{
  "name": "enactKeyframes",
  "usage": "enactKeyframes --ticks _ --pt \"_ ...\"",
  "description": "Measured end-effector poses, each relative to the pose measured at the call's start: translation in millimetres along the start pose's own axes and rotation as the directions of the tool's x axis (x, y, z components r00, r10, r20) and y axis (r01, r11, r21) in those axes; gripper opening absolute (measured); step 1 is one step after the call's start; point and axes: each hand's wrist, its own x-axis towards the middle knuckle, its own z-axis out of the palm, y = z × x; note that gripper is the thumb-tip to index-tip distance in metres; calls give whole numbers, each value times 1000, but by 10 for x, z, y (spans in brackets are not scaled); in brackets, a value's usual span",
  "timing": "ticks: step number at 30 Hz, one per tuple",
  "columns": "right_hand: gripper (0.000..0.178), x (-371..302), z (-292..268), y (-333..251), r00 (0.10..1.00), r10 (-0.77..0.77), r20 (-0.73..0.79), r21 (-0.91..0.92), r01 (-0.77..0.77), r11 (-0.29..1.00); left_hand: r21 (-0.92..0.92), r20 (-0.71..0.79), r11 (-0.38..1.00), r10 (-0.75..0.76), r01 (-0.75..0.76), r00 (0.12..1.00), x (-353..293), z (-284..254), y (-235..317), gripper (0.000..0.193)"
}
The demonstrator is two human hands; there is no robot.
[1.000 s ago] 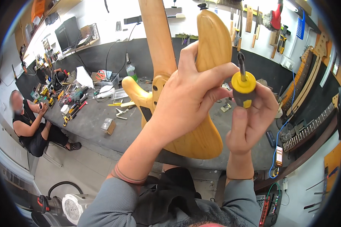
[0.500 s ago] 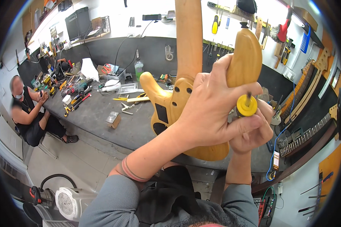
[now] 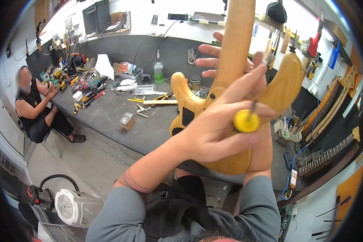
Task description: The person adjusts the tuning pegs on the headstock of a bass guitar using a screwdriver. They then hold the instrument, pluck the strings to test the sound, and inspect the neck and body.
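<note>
A pale wooden electric guitar [image 3: 228,162] stands up in front of me, its back toward me, with dark plates and holes in the body. Its neck [image 3: 238,38] rises out of the top of the view. My left hand [image 3: 207,131] crosses in front of the body, its fingers closed around a yellow-handled stubby screwdriver [image 3: 246,122] with a dark shaft, blurred by motion. Behind the neck is my right hand [image 3: 209,62], its fingers spread out past the neck's left side. The neck hides its palm.
Tools and cables clutter the bench [image 3: 105,121] at left. A small box [image 3: 127,121], pliers [image 3: 142,109] and a green-liquid bottle [image 3: 158,72] stand or lie nearer. At right are a tool holder [image 3: 282,133] and a guitar neck [image 3: 326,151]. A person [image 3: 32,105] sits at far left.
My right hand has left the screwdriver and gone up behind the guitar's neck, fingers spreading. The guitar has shifted right and leans further right. My left hand keeps the screwdriver, slightly lower.
</note>
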Motion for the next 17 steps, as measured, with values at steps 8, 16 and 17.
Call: enactKeyframes --ticks 8,16,17 --pt "50 -70 203 206 977 -96 -192 -37 91 995 -361 -248 594 -804 719 540 -1204 -523 237 41" --pt "54 -29 203 233 992 -96 -76 -57 92 994 510 -151 808 -254 295 955 -714 -352 355 46" --pt "55 -20 215 241 994 -90 -64 -64 85 994 544 -117 796 -242 266 963 -697 -353 341 49"
